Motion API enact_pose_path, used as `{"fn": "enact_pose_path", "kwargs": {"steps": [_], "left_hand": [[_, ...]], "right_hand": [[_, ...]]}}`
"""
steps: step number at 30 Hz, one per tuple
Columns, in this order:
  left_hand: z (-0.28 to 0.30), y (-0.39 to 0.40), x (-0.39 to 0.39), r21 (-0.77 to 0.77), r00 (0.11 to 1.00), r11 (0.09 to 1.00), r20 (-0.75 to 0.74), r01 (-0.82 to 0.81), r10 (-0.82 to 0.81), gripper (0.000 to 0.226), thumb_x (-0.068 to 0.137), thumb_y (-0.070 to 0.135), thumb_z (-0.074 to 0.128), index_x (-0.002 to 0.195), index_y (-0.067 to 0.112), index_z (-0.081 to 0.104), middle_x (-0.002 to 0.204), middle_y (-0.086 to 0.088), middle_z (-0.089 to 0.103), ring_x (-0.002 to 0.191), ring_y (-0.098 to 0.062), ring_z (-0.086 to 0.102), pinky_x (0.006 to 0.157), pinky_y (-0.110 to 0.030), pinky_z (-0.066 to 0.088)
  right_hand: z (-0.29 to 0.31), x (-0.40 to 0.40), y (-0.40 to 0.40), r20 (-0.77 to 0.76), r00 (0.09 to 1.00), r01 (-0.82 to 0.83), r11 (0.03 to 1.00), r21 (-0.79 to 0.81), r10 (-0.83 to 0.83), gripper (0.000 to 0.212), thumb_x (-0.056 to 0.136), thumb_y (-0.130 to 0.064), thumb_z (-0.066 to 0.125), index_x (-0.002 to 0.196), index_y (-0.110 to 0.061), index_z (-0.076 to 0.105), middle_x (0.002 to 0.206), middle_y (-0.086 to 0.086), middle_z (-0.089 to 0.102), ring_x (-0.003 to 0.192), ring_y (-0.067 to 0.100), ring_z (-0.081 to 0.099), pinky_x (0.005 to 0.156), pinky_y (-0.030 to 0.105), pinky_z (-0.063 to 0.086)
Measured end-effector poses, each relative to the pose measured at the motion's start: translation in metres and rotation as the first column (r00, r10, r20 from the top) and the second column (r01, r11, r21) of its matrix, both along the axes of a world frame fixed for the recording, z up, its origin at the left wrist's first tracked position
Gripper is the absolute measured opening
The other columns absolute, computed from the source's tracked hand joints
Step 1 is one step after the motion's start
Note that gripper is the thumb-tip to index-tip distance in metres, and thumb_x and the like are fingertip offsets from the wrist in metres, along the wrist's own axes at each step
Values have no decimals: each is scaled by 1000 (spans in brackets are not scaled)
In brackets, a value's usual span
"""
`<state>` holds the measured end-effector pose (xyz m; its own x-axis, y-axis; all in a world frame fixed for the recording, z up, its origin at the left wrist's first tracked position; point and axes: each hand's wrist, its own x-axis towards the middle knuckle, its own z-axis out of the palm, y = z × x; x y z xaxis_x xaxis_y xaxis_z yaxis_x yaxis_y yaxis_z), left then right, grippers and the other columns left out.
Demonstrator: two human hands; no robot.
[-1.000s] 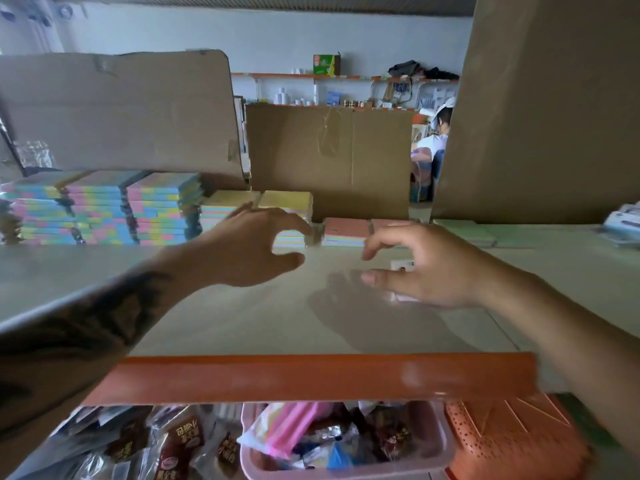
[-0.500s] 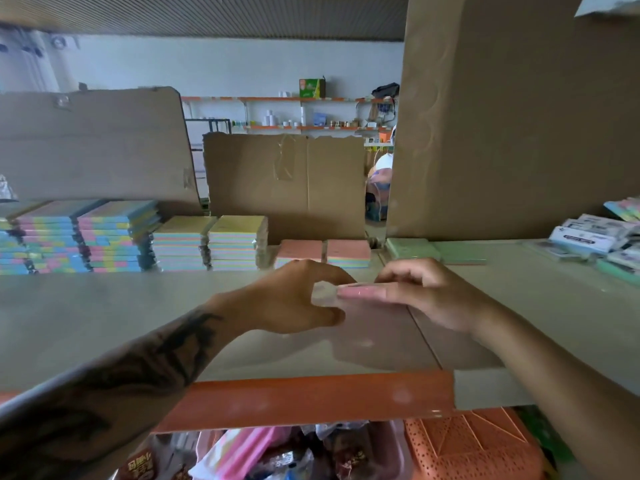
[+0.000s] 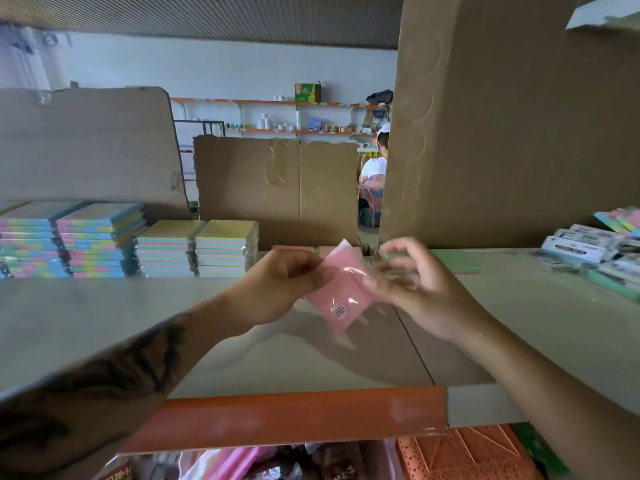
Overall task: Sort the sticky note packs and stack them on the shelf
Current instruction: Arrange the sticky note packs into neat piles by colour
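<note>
We pinch a pink pack (image 3: 341,294) between left hand (image 3: 284,285) and right hand (image 3: 412,285), above the shelf (image 3: 138,323). Sorted stacks (image 3: 197,249) stand at ten o'clock; this pack remains unplaced.

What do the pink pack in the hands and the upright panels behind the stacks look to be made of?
Pink pack: likely paper notes in clear glossy plastic film, judging by the glare streaks and a small printed label. Upright panels: matte brown corrugated cardboard, with creases, tape remnants and a ragged top edge.
</note>
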<state>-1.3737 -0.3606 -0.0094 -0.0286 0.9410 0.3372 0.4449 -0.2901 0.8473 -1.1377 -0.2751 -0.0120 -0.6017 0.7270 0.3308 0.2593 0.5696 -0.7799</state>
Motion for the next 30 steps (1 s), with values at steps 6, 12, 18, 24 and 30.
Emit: {"fn": "enact_pose_path", "kwargs": {"steps": [6,12,18,24,30], "left_hand": [[2,-5,5,-137,995,990,96,36,-23,37,88,44,64,85,7,72,80,-5,61,78,-18,51,78,-37,38],[7,-12,3,-188,996,979,57,80,-70,25,96,26,70,74,15,74,74,-8,66,74,-13,55,74,-27,42],[12,-26,-18,-196,994,981,-107,0,-21,59,71,58,73,97,5,77,103,-23,70,94,-14,61,103,-52,46],[8,-60,-28,-196,640,928,-767,-316,55,73,82,84,48,146,49,45,153,24,43,141,-4,38,117,-27,27],[-12,-67,-31,-244,564,899,-826,-364,5,87,77,92,22,155,56,11,168,19,8,155,-7,4,127,-43,7]], "right_hand": [[7,-8,-9,300,953,-230,735,638,37,65,69,-66,81,119,-36,53,161,-14,33,145,16,32,111,41,37],[10,-16,-5,288,956,-236,708,665,47,67,63,-76,79,114,-41,57,126,-22,58,116,8,53,102,43,41],[30,-16,8,326,940,-278,772,572,97,71,58,-80,81,116,-44,60,115,-23,59,110,5,54,99,32,43],[47,-52,62,294,956,-139,867,479,-9,75,49,-94,70,113,-55,61,109,-23,59,106,8,58,100,40,49],[29,-79,118,382,923,-93,945,314,-37,75,38,-101,65,101,-62,62,111,-25,64,113,11,61,104,41,49]]}}
